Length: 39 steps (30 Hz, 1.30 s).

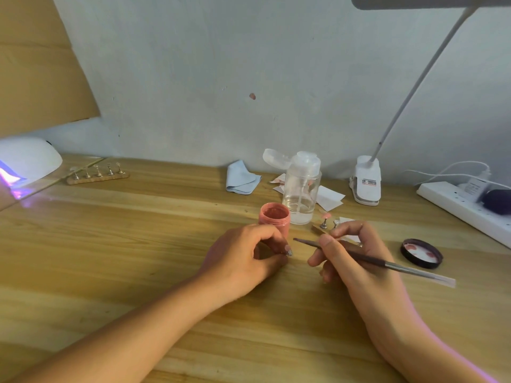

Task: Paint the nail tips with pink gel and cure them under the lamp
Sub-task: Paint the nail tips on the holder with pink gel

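A: Entry one, left hand (243, 255)?
B: Resting on the tabletop (138, 244), fingers curled round the lower part of the open pink gel jar (274, 217), which stands upright.

A: Entry two, right hand (356, 258)?
B: Pinching a brush (367, 259) pen-fashion. The bristle end points left toward the jar and stops short of it.

A: Nail tips?
B: One small stand (323, 223) sits just behind the right hand's fingers, with a pink tip (326, 216) on one post. A second stand (98, 175) with five posts is at the far left, beside the curing lamp (27, 161), which glows violet.

A: Sundries?
B: Clear pump bottle (301, 189) behind the jar, flip cap open. Black lid (421, 253) lying upturned to the right, with pink smears inside. Folded blue cloth (242, 178) by the wall. Clip-on desk lamp (366, 181) and power strip (464, 205) at the far right.
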Each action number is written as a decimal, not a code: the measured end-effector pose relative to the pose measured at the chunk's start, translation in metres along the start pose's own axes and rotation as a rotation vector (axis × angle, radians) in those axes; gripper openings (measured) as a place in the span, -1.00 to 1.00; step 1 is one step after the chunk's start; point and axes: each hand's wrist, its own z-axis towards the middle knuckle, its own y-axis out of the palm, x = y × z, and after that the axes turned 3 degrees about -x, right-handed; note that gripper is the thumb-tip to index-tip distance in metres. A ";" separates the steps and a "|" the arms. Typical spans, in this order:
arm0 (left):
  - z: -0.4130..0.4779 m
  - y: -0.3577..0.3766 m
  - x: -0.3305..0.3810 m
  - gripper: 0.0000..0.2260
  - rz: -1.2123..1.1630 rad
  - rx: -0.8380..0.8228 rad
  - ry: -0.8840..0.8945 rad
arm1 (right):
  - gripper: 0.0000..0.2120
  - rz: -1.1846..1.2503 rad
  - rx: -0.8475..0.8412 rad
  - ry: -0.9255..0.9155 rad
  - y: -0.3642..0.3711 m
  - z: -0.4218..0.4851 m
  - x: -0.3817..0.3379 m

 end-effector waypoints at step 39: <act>0.000 -0.001 0.000 -0.88 -0.002 -0.007 -0.012 | -0.91 -0.177 -0.020 0.072 0.007 -0.005 -0.010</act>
